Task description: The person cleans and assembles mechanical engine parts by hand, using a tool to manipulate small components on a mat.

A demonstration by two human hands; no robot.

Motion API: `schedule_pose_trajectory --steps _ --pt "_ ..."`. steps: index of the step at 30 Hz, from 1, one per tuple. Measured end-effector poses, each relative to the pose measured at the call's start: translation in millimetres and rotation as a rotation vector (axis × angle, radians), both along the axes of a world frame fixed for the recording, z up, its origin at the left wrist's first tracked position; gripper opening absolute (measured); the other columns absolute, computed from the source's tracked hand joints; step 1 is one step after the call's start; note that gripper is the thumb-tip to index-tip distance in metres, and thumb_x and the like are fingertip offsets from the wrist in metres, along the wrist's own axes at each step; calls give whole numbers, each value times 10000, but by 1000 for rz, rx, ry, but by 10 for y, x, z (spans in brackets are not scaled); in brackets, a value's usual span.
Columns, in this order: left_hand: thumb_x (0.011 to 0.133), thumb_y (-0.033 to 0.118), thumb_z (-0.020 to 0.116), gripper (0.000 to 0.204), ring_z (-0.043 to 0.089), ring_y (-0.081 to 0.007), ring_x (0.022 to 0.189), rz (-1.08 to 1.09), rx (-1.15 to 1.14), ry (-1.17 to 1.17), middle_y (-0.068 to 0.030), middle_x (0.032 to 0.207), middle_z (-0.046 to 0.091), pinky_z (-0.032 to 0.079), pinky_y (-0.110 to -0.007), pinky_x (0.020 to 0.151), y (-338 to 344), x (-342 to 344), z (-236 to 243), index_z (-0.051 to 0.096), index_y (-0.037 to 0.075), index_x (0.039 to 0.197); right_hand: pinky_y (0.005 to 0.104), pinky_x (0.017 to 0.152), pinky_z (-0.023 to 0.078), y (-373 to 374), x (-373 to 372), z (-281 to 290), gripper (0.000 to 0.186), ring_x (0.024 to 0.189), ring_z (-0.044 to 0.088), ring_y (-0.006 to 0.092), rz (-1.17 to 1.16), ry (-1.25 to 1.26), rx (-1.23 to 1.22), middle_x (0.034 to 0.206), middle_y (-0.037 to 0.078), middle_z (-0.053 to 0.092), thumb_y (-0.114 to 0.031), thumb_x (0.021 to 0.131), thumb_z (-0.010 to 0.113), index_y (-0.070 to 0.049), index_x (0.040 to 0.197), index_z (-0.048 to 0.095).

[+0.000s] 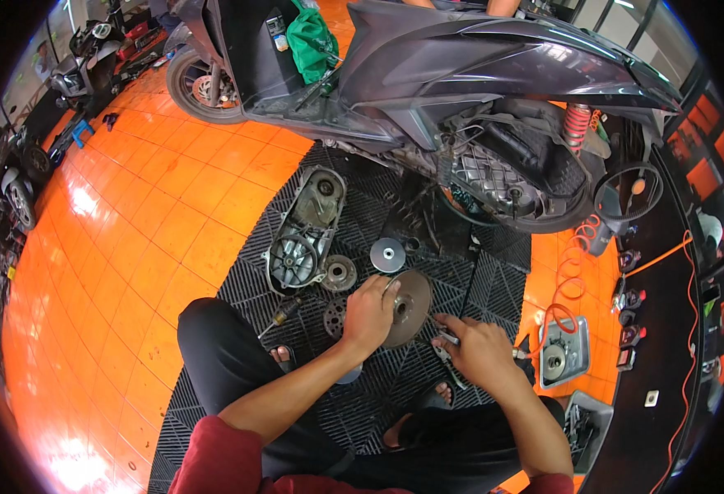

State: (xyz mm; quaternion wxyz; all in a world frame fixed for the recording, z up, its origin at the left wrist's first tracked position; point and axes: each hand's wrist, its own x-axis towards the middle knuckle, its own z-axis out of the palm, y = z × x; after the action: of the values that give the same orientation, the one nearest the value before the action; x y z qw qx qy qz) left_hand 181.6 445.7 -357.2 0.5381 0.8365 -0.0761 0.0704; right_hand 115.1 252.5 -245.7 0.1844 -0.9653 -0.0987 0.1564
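Observation:
My left hand (367, 317) grips a worn, round metal pulley disc (414, 306) by its left side, above the black rubber mat (246, 263). Just right of it, my right hand (477, 350) is closed on a metal air gun (448, 333), its tip near the disc, with an orange coiled hose (570, 282) running to it. Beyond my hands lie an opened metal transmission cover (304, 230), a shiny round plate (387, 253) and a ring-shaped part (339, 272). A screwdriver-like tool (284, 317) and a perforated plate (333, 317) are partly left of my left wrist.
A dark scooter (428, 58) with exposed engine housing stands ahead, another person's arms (498, 6) at its top. Metal trays (563, 342) with parts sit at my right beside a black wall base. Parked scooters (82, 66) line the left side. Orange tiles (107, 272) surround the mat.

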Motion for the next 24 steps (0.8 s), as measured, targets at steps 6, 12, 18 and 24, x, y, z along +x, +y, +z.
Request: schedule_pose_trajectory --steps 6,12,18,24 --pt "1027 169 595 233 645 -445 874 7 -15 -7 -222 937 660 491 -497 759 25 7 17 669 -49 997 489 780 562 -70 -68 -149 413 852 728 394 27 -69 -22 924 158 759 -443 950 684 -165 1256 695" --pt "1046 218 582 297 647 -431 885 25 -17 15 -240 940 674 489 -481 803 21 21 32 679 -60 1008 494 750 568 -124 -62 -232 432 835 732 399 -24 -112 -114 912 164 759 -467 960 662 -166 1268 689" --pt "1045 225 584 309 646 -438 894 18 -40 33 -246 944 681 490 -481 818 31 10 85 673 -67 996 513 820 553 -168 -8 -154 450 902 725 407 -31 52 -75 941 193 753 -489 966 646 -172 1283 688" --pt "1044 224 584 300 651 -428 895 -4 -37 44 -228 951 682 496 -473 802 28 18 28 681 -56 999 500 778 563 -260 -23 -178 431 861 722 415 2 -25 -61 974 186 754 -422 939 705 -168 1286 687"
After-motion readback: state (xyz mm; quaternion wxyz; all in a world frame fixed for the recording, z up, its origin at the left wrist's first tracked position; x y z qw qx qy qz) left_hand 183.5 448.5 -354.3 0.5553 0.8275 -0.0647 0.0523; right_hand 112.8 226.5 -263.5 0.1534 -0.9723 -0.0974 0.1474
